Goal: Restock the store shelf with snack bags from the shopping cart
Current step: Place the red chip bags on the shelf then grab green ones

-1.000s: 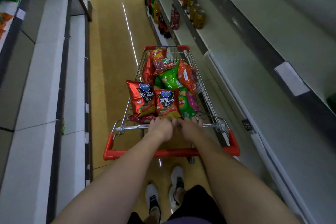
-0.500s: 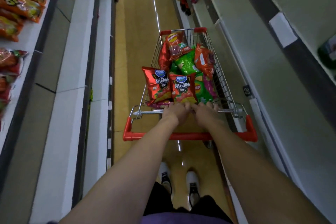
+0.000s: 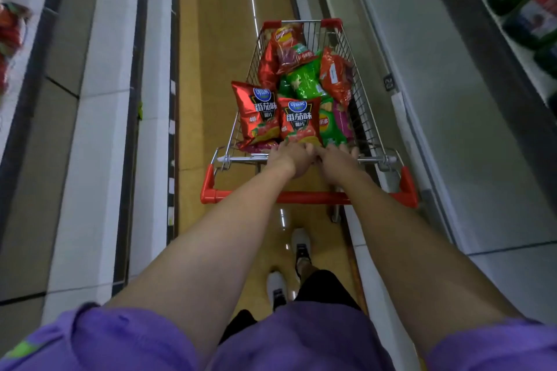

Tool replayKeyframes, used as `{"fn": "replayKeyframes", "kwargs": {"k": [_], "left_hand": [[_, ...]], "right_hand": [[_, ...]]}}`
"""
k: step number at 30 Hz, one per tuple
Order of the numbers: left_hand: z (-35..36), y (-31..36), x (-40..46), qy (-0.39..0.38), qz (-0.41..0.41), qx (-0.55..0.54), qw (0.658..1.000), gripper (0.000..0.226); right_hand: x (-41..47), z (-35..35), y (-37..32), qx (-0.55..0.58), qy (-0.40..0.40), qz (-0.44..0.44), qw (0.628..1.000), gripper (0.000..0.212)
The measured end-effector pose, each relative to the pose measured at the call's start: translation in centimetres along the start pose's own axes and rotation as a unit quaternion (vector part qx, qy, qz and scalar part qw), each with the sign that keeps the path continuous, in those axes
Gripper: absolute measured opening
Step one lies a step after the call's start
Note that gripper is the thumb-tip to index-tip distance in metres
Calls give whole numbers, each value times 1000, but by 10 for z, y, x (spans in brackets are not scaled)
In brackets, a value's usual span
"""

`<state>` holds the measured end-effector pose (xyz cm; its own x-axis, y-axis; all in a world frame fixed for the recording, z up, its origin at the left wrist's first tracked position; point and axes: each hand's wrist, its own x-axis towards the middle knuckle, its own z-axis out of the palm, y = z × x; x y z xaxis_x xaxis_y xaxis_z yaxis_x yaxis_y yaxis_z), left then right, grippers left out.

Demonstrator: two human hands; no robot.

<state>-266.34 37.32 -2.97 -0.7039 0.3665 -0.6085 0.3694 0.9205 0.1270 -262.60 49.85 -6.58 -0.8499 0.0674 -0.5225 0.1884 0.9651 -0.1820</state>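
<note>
Shoes [image 3: 289, 265]: on the aisle floor, behind the cart.
Left hand [image 3: 291, 158]: curled round the cart's metal bar [image 3: 241, 157], touching the right hand.
Right hand [image 3: 336, 159]: rests on the same bar; grip unclear.
Cart [image 3: 310, 197]: red handle nearest.
Bags [image 3: 298, 120]: piled in the cart basket.
Shelf [image 3: 99, 69]: along the left aisle edge.
</note>
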Motion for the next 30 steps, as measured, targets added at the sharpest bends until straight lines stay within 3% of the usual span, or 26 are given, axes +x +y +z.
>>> {"fn": "replayKeyframes", "kwargs": {"k": [14,21,30], "left_hand": [[96,39,-103,14,31,16,999,28],[126,59,-144,47,-11,-56,997,33],[167,80,-192,43,-31,-56,997,30]], "right_hand": [[-118,84,19,-18,12,10,1000,44],[-166,101,26,-10,5,-18,1000,45],[-217,141,34,-2,6,-28,1000,43]]}}
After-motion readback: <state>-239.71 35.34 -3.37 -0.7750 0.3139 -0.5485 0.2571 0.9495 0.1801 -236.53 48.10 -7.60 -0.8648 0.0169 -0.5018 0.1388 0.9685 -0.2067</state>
